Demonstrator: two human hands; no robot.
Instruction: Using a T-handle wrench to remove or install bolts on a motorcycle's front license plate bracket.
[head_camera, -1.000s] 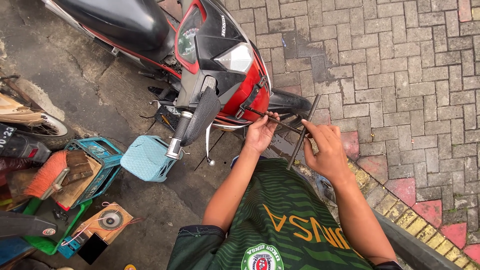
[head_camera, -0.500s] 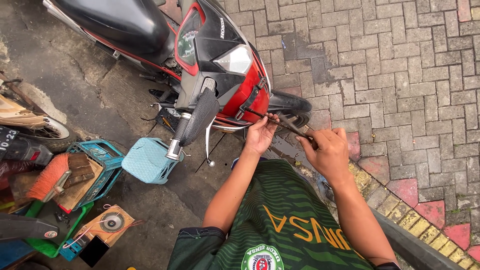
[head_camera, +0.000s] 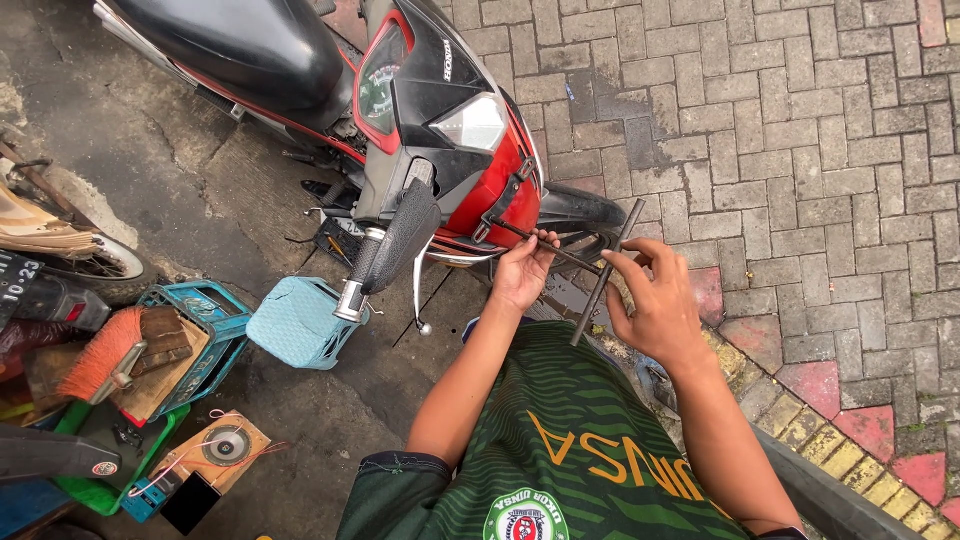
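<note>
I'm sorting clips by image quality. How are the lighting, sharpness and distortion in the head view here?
Head view: soft, even daylight with weak shadows; mild glare on the red and black motorcycle's headlight; the left hand, right hand and dark metal T-handle wrench look sharp, without motion blur; wide-angle lens bends the brick paving towards the edges.
</note>
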